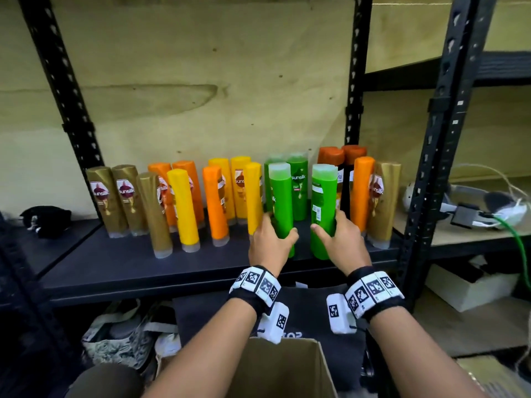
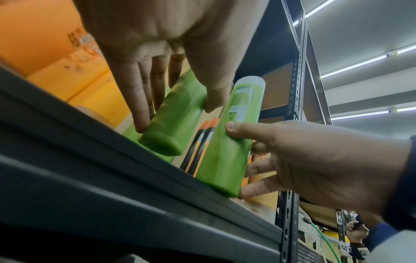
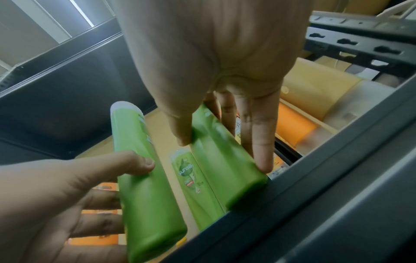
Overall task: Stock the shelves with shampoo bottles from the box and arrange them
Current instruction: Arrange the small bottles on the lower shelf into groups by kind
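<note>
Left hand [image 1: 268, 239] wrapped around a green bottle [image 1: 283, 208], right hand [image 1: 340, 239] wrapped around a second green bottle [image 1: 323, 208], both bottles upright at the dark shelf's [image 1: 115, 268] front, gold, orange and yellow bottles alongside, cardboard box [image 1: 281, 369] stood below.

A long row of bottles [image 1: 184, 208] stood on the shelf [image 1: 120, 265], near its far side. Two bottles stood nearer than the rest, side by side, right of the middle. The left hand [image 1: 268, 244] was round the left one [image 1: 281, 208]. The right hand [image 1: 342, 242] was round the right one [image 1: 323, 211]. More bottles stood behind them and on both sides. The box [image 1: 283, 369] sat below the shelf, near the person. A bag [image 1: 123, 337] lay under the shelf, left of the box.
</note>
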